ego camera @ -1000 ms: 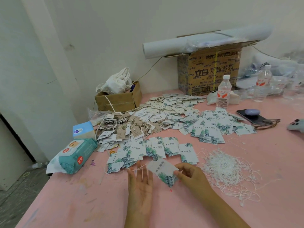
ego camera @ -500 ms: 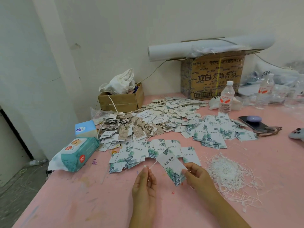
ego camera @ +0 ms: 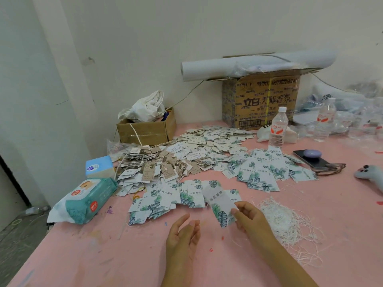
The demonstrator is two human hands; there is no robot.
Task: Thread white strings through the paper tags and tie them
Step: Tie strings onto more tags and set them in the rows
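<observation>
My right hand point(ego camera: 250, 218) pinches one white paper tag point(ego camera: 219, 204) with a green leaf print by its right edge, lifted just above the pink table point(ego camera: 83, 255). My left hand point(ego camera: 182, 235) hovers to the tag's lower left, fingers relaxed and apart from it; no string shows in it. A tangle of white strings point(ego camera: 284, 222) lies right of my right hand. A row of leaf tags point(ego camera: 176, 197) lies just beyond my hands, with a bigger heap of leaf tags point(ego camera: 263, 172) further back right.
A heap of brown strung tags point(ego camera: 161, 168) spreads mid-table. A wipes pack point(ego camera: 87, 199) and a blue box point(ego camera: 99, 166) sit at the left edge. Behind are a small carton point(ego camera: 147, 131), a large carton point(ego camera: 263, 102), a water bottle point(ego camera: 277, 129) and a phone point(ego camera: 315, 160).
My left hand has let go of the string end it pinched and dropped back from the tag. My right hand has tilted the tag more upright.
</observation>
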